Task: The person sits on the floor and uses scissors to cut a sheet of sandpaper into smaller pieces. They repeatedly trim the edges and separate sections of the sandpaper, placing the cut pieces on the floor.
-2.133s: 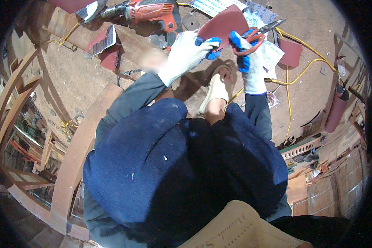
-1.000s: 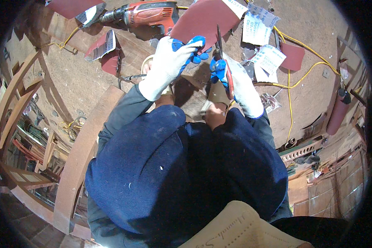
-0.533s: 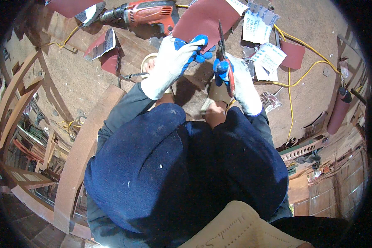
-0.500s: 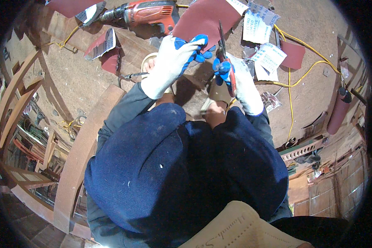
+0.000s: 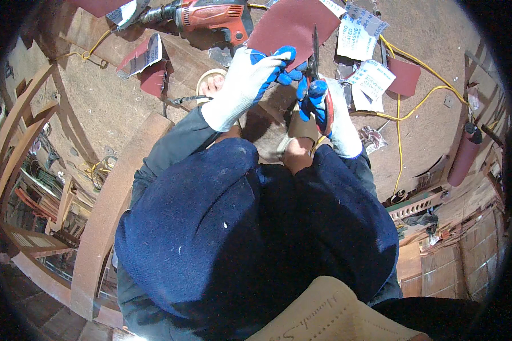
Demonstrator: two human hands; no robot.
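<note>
White printed paper backings (image 5: 363, 34) with blue lettering lie beyond the hands, perhaps sandpaper sheets, another (image 5: 147, 54) at left.

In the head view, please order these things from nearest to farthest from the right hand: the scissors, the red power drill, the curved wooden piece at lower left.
1. scissors: held in the right hand, blades pointing up.
2. red power drill: on the floor, up and to the left.
3. curved wooden piece: far to the lower left.
</note>
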